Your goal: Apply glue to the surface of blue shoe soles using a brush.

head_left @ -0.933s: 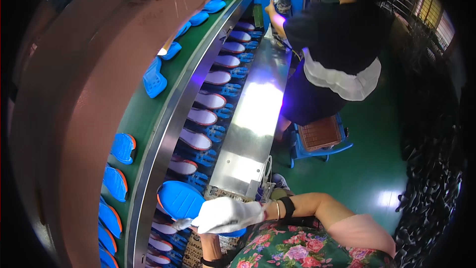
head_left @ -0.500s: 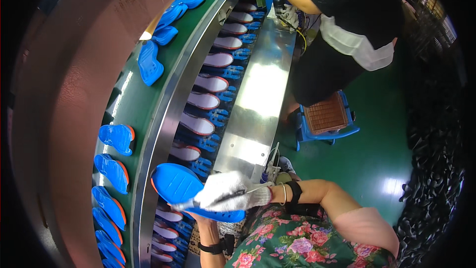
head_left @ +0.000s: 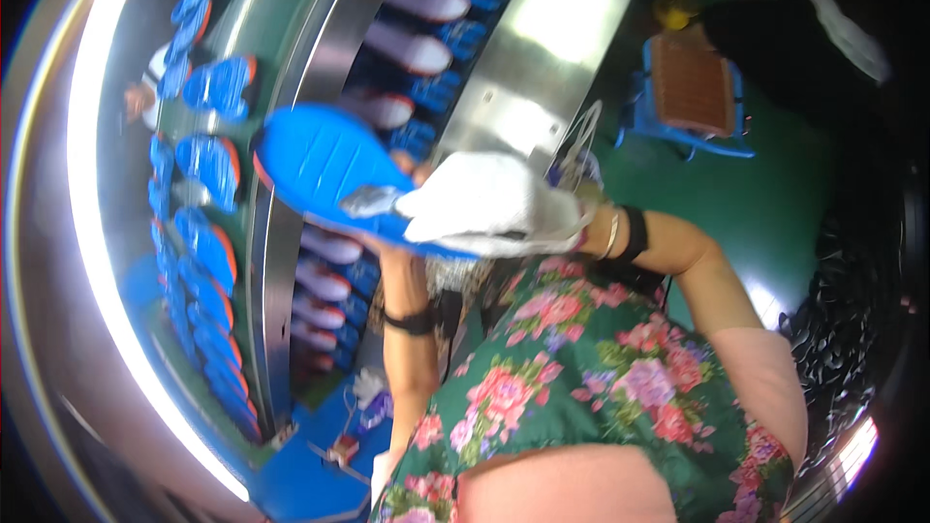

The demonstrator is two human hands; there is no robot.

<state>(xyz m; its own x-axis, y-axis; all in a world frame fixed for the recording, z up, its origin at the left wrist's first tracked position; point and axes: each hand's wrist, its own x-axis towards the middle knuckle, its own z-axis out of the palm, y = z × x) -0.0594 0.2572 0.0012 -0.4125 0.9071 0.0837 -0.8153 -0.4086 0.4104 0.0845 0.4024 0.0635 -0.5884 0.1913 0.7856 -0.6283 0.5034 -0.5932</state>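
My bare left hand (head_left: 395, 254) grips a blue shoe sole (head_left: 325, 157) from below, with fingertips showing at its far edge. The sole is tilted with its ribbed face up, and a thin orange-red rim shows at its left end. Over the sole's near part is my right hand (head_left: 484, 201) in a white knit glove, fingers closed around a slim tool (head_left: 371, 200) with a flat, pale grey tip. That tip lies over the sole's surface; blur hides whether it touches. The glove covers most of the tool.
Several blue soles (head_left: 208, 169) lie on a green conveyor (head_left: 254, 48) to the left. Beyond a metal rail, pale shoe bottoms (head_left: 423, 53) sit in a row beside a steel ledge (head_left: 557, 15). A blue stool (head_left: 693, 87) and black pieces (head_left: 833, 329) are at right.
The view has swung, so the hands and sole appear higher and more of my floral apron shows. Both hands still hold the sole and the tool.
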